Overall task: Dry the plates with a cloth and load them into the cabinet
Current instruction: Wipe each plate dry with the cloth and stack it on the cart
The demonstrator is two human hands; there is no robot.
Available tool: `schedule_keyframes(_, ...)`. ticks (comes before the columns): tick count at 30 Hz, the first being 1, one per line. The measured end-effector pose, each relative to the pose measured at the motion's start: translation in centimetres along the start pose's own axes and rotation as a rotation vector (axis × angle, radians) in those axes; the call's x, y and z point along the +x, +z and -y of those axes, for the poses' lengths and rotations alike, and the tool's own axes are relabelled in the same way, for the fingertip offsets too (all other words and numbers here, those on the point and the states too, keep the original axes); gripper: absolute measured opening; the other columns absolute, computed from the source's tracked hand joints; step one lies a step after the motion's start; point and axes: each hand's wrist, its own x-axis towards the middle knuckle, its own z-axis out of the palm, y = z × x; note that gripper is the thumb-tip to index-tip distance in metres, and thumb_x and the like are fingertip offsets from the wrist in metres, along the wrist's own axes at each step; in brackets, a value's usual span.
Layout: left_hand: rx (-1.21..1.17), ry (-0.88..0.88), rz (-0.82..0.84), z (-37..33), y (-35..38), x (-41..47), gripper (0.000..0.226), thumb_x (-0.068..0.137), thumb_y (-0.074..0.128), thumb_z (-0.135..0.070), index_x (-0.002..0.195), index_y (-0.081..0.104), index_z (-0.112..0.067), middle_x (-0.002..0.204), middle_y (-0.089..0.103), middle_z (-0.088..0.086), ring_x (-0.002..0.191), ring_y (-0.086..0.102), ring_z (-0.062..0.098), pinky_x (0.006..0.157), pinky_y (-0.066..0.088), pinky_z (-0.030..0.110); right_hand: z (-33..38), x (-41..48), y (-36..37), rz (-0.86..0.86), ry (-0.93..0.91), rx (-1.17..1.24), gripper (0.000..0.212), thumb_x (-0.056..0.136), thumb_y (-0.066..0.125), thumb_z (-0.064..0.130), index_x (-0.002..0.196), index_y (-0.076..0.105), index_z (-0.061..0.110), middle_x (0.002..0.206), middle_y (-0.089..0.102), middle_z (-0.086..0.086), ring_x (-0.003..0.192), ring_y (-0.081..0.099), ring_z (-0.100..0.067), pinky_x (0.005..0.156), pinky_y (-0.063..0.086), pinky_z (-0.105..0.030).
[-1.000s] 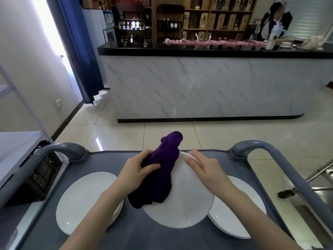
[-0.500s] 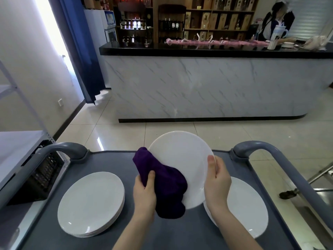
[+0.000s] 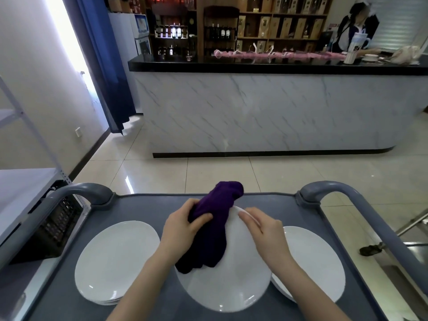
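The left hand [image 3: 185,224] grips a bunched purple cloth [image 3: 214,225] on a glossy white plate [image 3: 228,281]; right hand [image 3: 266,230] fingers pinch its rim.

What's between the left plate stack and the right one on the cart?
In the head view, a plate with the purple cloth on it; the left hand grips the cloth, the right hand holds the plate's rim.

Legible text: none found

Bottle labels [image 3: 222,33], printing on the boxes [image 3: 273,23], the mark on the tumbler [image 3: 357,45] standing on the bar tabletop [image 3: 254,66], a red wall sign [image 3: 333,25], the blue panel [image 3: 141,23] on the fridge [image 3: 122,31]: all too small or blurred to read
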Motion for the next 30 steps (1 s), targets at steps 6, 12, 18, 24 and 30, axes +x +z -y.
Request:
schedule_keyframes(6, -0.499, -0.395, -0.229, 1.1, 2.8, -2.3, 0.014, 0.096, 0.06, -0.037, 0.101, 0.061, -0.025, 0.098, 0.072, -0.004, 0.094, 0.069, 0.018, 0.085, 0.057, 0.041, 0.5, 0.0, 0.2, -0.427, 0.193, 0.197, 0.027, 0.101, 0.048, 0.042, 0.082, 0.063, 0.03, 0.072, 0.063, 0.013, 0.064, 0.053, -0.001, 0.058, 0.042, -0.011)
schedule_keyframes(12, -0.693, -0.446, -0.302, 1.0, 3.7, -3.4, 0.013, 0.096, 0.06, -0.032, 0.106, 0.063, -0.025, 0.101, 0.074, -0.003, 0.093, 0.071, 0.014, 0.075, 0.057, 0.03, 0.0, -0.5, 0.0, -0.305, 0.204, 0.2, 0.029, 0.101, 0.041, 0.046, 0.084, 0.055, 0.026, 0.073, 0.06, 0.008, 0.062, 0.05, -0.004, 0.056, 0.04, -0.015)
schedule_keyframes(18, -0.305, -0.137, -0.17, 1.7, -0.6, -1.7, 0.006, 0.096, 0.061, -0.028, 0.098, 0.063, -0.034, 0.093, 0.072, -0.015, 0.088, 0.068, 0.007, 0.076, 0.054, 0.028, 1.7, 2.5, -2.8, 0.1, 0.044, -0.035, 0.016, 0.087, 0.049, 0.062, 0.102, 0.049, 0.056, 0.089, 0.068, 0.02, 0.082, 0.063, 0.001, 0.064, 0.045, -0.01)
schedule_keyframes(24, -0.092, 0.041, 0.127, 1.0, -3.3, 0.6, 0.017, 0.093, 0.065, -0.025, 0.103, 0.062, -0.039, 0.093, 0.07, -0.021, 0.087, 0.066, 0.001, 0.071, 0.05, 0.012, 1.9, 2.8, -1.2, 0.173, -0.058, -0.09, 0.024, 0.096, 0.048, 0.055, 0.094, 0.061, 0.035, 0.072, 0.063, -0.005, 0.07, 0.057, -0.021, 0.066, 0.045, -0.032)
schedule_keyframes(30, -0.366, -0.199, -0.227, 1.7, -0.4, 0.0, 0.004, 0.096, 0.061, -0.033, 0.096, 0.064, -0.03, 0.09, 0.072, -0.013, 0.089, 0.068, 0.011, 0.077, 0.054, 0.032, 2.1, 1.6, 0.2, -0.206, 0.029, 0.129, 0.033, 0.098, 0.053, 0.039, 0.07, 0.054, 0.021, 0.057, 0.046, 0.001, 0.056, 0.036, -0.013, 0.053, 0.03, -0.022)
